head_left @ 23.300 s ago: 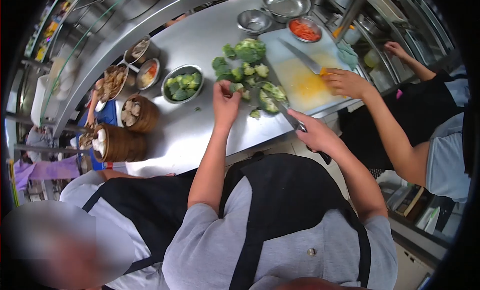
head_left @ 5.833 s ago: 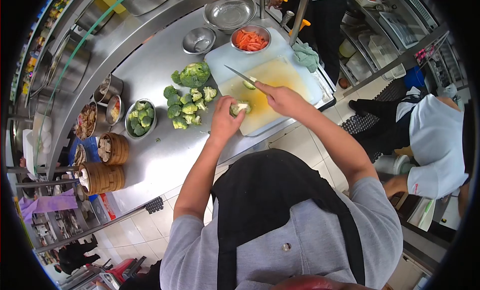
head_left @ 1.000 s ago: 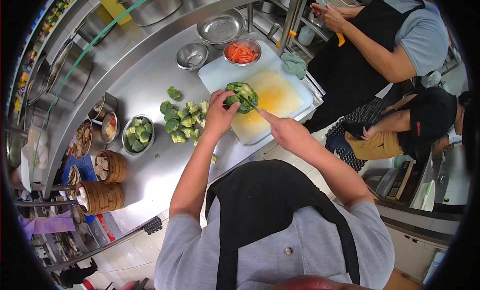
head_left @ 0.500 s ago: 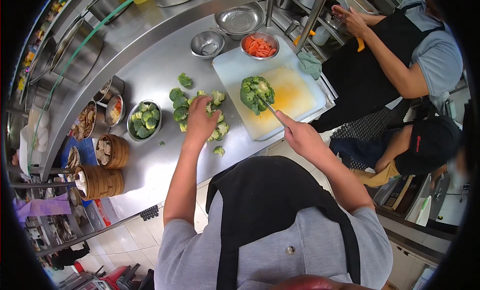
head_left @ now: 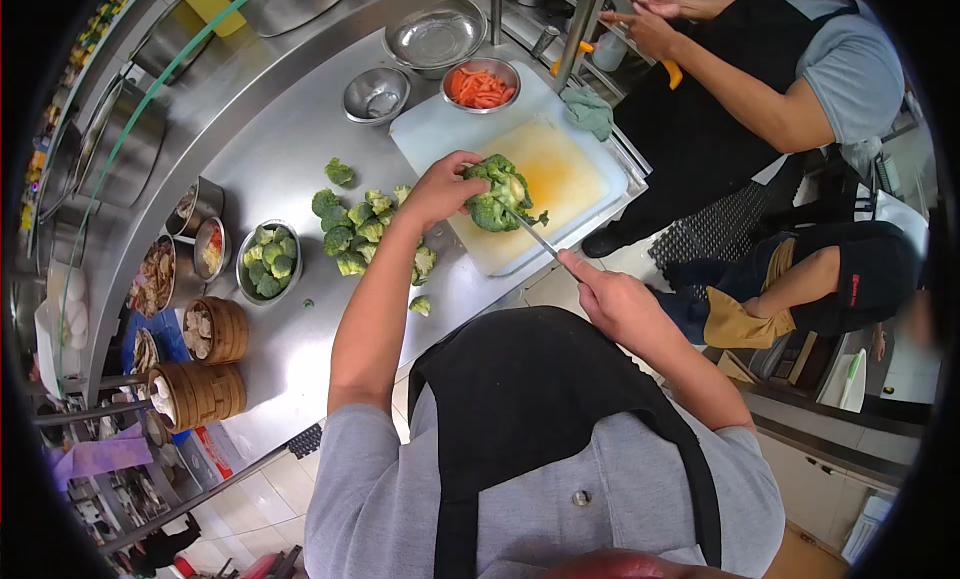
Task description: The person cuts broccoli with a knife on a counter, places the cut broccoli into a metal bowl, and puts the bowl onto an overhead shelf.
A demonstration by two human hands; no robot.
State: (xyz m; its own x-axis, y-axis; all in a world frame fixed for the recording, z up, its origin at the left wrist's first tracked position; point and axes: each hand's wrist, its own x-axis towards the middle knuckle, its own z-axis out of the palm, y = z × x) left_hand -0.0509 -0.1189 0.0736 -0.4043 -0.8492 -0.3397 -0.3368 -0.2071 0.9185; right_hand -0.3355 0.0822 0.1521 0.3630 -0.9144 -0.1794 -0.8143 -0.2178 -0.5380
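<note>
A large head of broccoli [head_left: 487, 211] rests on the white cutting board [head_left: 425, 131], its cut stem side facing up. My left hand [head_left: 440, 192] is closed on its left side, thumb over the top. In my right hand [head_left: 612, 301] is a knife [head_left: 540, 240] gripped by the handle, its blade slanting up to the lower right of the head, at the stalks. Cut broccoli florets [head_left: 340, 229] lie in a loose pile on the steel counter, left of the board and partly behind my left forearm.
A bowl of carrot pieces [head_left: 480, 87] sits on the board's far edge, near empty steel bowls [head_left: 377, 95]. Further left stand a bowl of florets [head_left: 268, 262] and bamboo steamers [head_left: 205, 392]. Two people are at the right, one in a black apron [head_left: 690, 109].
My left hand has moved right, from the floret pile to the broccoli head, and taken hold of it. The knife stays at the head. A person at the right has turned.
</note>
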